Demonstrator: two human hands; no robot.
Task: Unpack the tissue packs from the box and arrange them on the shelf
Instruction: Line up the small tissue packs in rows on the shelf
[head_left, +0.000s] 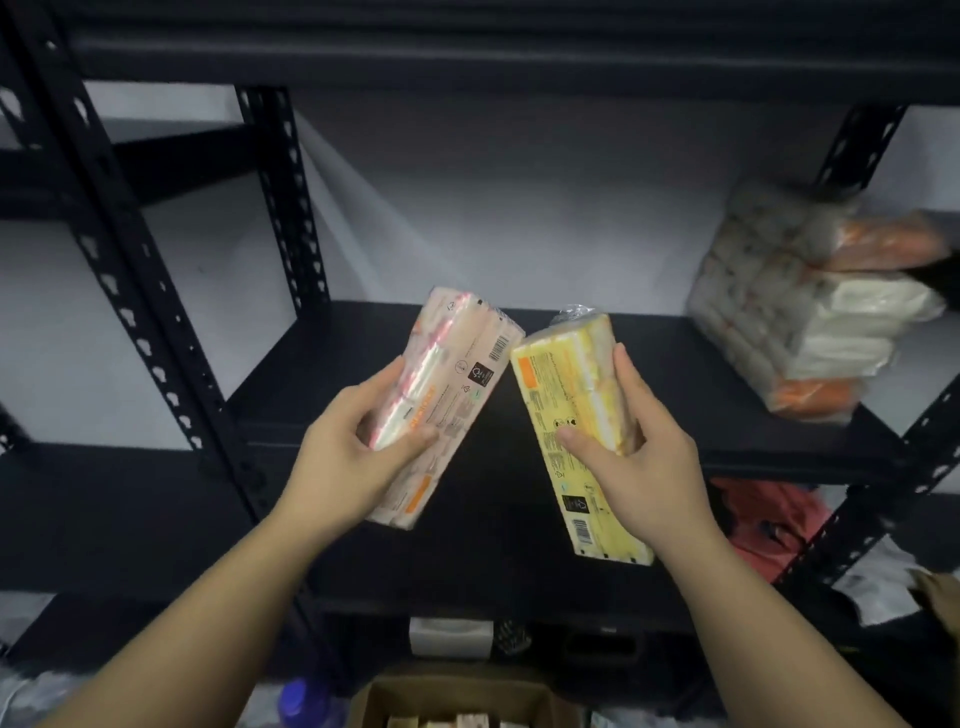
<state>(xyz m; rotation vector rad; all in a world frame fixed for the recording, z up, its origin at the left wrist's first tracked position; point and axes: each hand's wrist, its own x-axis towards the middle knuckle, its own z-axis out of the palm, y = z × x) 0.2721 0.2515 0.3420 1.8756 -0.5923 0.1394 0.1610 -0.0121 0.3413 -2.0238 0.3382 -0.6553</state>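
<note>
Black metal shelving (156, 332) fills our view, pale wall behind it. Nearest us, at 6 o'clock on the bottom edge, we see an open cardboard box (457, 699) with tops of more packs showing inside, blurred. At 7 o'clock, just beside the box, sits a purple cap (297, 693) of some bottle.

Both arms reach up from 6 o'clock. Our left hand (353, 447) grips a pink tissue pack (447, 400), thumb across its front, fingers wrapped round its left side; the pack tilts toward 1 o'clock. Our right hand (634, 441) grips a yellow tissue pack (566, 415), thumb on the front face, fingers curled round its right side; it tilts toward 11 o'clock. The two packs' top corners sit very close near 12 o'clock, touching or not, we cannot tell. Both are held in the air in front of the middle shelf board (597, 358).

At 4 o'clock, on a lower level, we see a red bag (763, 525) and white crumpled plastic (878, 582).

Farther off at 2 o'clock, a stack of wrapped tissue packs (789, 312) rests on that middle shelf board, white with orange ends, blurred. At 12 o'clock an upper shelf (467, 52) runs across.
</note>
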